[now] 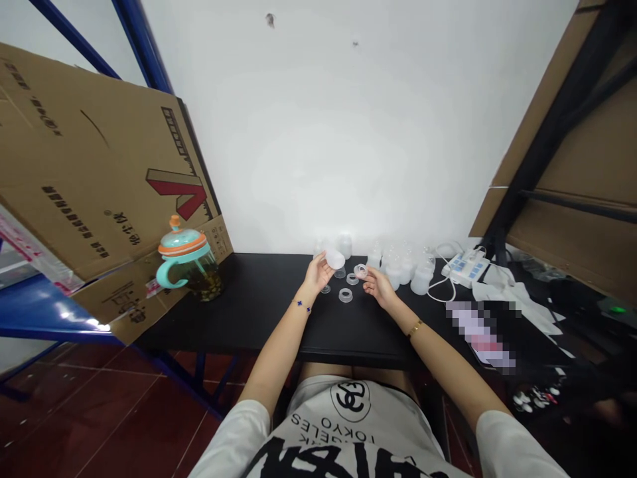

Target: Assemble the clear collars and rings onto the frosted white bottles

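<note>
My left hand (320,273) is closed on a frosted white bottle (335,257), tilted above the black table (259,312). A clear screw ring (360,271) is pinched between the fingertips of my right hand (379,287), a short way to the right of the bottle. Below and between my hands lie loose rings: one ring (346,295) nearest me and another ring (352,279) just behind it. A clear piece (325,289) is partly hidden by my left hand. Several frosted bottles with clear tops (404,262) stand grouped beyond my right hand.
A teal and orange jug (189,262) stands at the left beside a big cardboard box (99,172). At the right are a white power strip (468,267) with cables, crumpled white paper (517,302) and a blurred-out flat item (482,335). A white wall (338,133) closes the back.
</note>
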`<state>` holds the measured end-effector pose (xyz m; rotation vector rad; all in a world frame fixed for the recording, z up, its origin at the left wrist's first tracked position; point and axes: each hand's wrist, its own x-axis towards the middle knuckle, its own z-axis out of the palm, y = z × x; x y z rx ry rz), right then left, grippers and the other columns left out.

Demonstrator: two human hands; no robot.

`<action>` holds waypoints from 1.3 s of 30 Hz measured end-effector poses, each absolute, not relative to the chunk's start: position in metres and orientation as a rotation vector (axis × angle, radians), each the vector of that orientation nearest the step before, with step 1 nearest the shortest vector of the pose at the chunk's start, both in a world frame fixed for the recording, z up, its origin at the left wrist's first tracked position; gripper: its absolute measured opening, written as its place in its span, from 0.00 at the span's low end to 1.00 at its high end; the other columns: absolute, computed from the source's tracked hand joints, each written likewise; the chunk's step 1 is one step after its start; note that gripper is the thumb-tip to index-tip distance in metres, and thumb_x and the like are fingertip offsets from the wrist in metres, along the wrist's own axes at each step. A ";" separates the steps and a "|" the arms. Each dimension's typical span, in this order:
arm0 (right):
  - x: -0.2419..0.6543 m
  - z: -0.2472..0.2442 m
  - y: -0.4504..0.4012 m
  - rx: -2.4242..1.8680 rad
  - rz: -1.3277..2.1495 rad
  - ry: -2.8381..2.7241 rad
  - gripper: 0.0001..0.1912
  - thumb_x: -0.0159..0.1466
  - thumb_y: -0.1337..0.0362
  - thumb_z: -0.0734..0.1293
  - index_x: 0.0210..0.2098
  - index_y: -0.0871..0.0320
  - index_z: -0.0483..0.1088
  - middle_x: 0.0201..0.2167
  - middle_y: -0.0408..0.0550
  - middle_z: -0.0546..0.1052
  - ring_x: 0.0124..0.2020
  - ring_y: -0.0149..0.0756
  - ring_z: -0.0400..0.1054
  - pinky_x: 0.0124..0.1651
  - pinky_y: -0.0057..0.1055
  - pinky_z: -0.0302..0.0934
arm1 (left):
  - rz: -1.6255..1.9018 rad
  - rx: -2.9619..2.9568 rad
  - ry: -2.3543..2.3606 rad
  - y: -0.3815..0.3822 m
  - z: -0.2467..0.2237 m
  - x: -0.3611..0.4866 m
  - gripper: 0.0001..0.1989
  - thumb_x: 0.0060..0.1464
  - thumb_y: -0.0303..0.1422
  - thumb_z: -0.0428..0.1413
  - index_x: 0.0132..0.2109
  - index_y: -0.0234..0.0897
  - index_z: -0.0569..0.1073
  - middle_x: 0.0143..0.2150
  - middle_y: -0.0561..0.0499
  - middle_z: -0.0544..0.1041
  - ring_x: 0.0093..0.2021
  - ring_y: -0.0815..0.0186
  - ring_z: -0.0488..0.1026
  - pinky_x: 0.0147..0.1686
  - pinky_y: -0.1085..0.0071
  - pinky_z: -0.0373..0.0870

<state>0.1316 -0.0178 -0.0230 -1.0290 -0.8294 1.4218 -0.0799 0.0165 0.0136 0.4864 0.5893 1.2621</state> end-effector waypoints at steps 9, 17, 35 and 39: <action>0.131 -0.022 -0.019 -1.016 1.495 -0.833 0.15 0.70 0.58 0.63 0.41 0.62 0.76 0.39 0.57 0.85 0.17 0.26 0.67 0.20 0.22 0.63 | 1.189 0.513 0.634 0.017 0.010 -0.080 0.12 0.63 0.32 0.54 0.49 0.28 0.75 0.33 0.44 0.81 0.34 0.65 0.80 0.35 0.73 0.78; 0.133 -0.022 -0.018 -1.018 1.500 -0.834 0.15 0.69 0.57 0.64 0.41 0.61 0.76 0.39 0.56 0.84 0.17 0.27 0.67 0.20 0.23 0.63 | 1.185 0.562 0.653 0.018 0.008 -0.078 0.13 0.62 0.34 0.59 0.49 0.30 0.75 0.35 0.44 0.82 0.34 0.65 0.81 0.34 0.74 0.78; 0.127 -0.021 -0.024 -0.964 1.174 -0.878 0.13 0.58 0.62 0.75 0.41 0.56 0.75 0.37 0.47 0.81 0.28 0.33 0.76 0.22 0.24 0.71 | 1.375 1.016 0.712 0.015 0.002 -0.068 0.23 0.40 0.27 0.72 0.45 0.36 0.77 0.45 0.46 0.81 0.49 0.60 0.78 0.53 0.68 0.72; 0.125 -0.021 -0.025 -0.940 1.113 -0.902 0.13 0.56 0.62 0.76 0.40 0.56 0.75 0.39 0.48 0.81 0.34 0.36 0.77 0.27 0.26 0.74 | 1.532 1.226 0.826 0.008 0.006 -0.064 0.27 0.36 0.25 0.72 0.47 0.39 0.75 0.53 0.46 0.78 0.57 0.57 0.73 0.57 0.66 0.68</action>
